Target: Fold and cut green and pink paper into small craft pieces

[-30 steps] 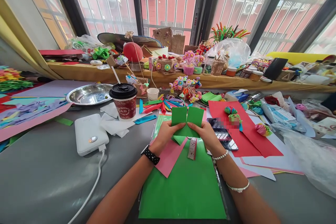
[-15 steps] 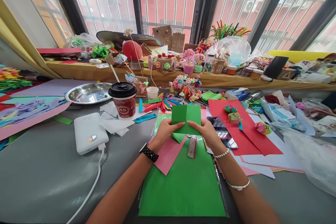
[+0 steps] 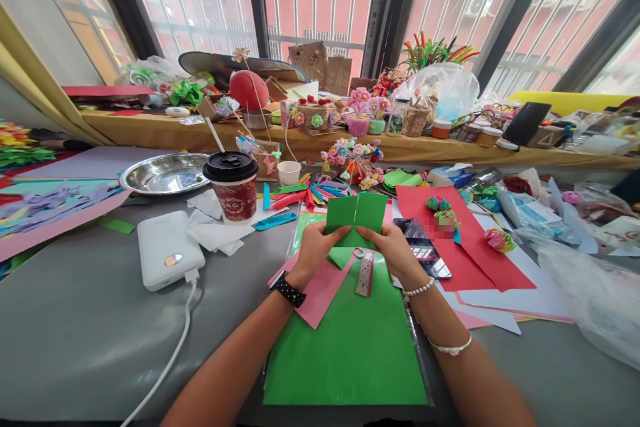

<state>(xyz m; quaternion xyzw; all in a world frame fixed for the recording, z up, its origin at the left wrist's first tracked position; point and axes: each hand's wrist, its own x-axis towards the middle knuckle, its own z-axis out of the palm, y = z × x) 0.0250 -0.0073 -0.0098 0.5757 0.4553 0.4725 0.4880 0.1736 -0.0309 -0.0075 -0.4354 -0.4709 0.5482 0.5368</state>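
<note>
Green card point(image 3: 341, 215) is held between both hands over the far end of a large green sheet point(image 3: 350, 353), a narrow gap showing between its two upright halves. At its left edge, the left hand point(image 3: 316, 251) has its fingers pinched closed on the card; at the right edge, the right hand point(image 3: 395, 252) grips likewise, the two thumbs nearly meeting. Pink paper point(image 3: 319, 300) and a short ruler point(image 3: 365, 275) lie on the sheet nearer the person. A phone point(image 3: 429, 257) rests beside the right hand, on the surface's point(image 3: 100, 347) paper-strewn right side.
</note>
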